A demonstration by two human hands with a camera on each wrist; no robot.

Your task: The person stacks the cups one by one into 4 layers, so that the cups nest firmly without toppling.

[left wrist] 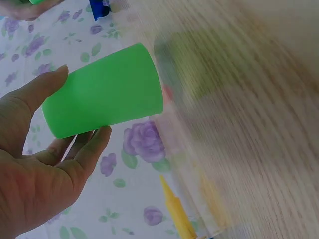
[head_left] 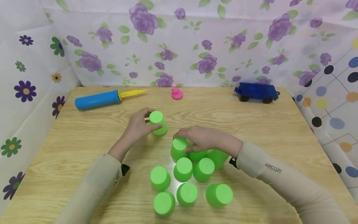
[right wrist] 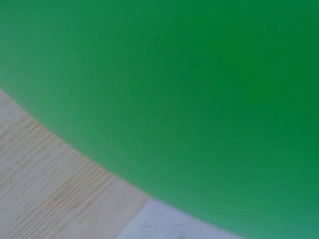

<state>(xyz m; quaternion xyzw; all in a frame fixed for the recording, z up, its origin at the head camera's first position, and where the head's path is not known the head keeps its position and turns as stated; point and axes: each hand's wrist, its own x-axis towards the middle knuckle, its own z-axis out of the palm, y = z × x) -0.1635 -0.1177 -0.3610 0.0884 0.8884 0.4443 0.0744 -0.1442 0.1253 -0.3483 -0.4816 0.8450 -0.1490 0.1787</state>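
Note:
My left hand [head_left: 137, 125] holds an upside-down green cup [head_left: 157, 118] between thumb and fingers, apart from the group. In the left wrist view the same cup [left wrist: 107, 94] has its wide rim turned toward the wooden tabletop, close over it. My right hand [head_left: 202, 137] grips another upside-down green cup [head_left: 178, 150] at the back left of the group, fingers on its far side and thumb on the near side. Partly under that hand and wrist stand more green cups [head_left: 218, 158]. A green cup surface [right wrist: 164, 99] fills most of the right wrist view, hiding the right hand there.
Several upside-down green cups [head_left: 186, 193] stand nearer the front of the wooden table [head_left: 265, 130]. Along the back edge lie a blue pump [head_left: 98, 99] with a yellow nozzle, a pink toy duck [head_left: 177, 93] and a blue toy wagon [head_left: 258, 91]. Flowered cloth [head_left: 184, 40] hangs behind.

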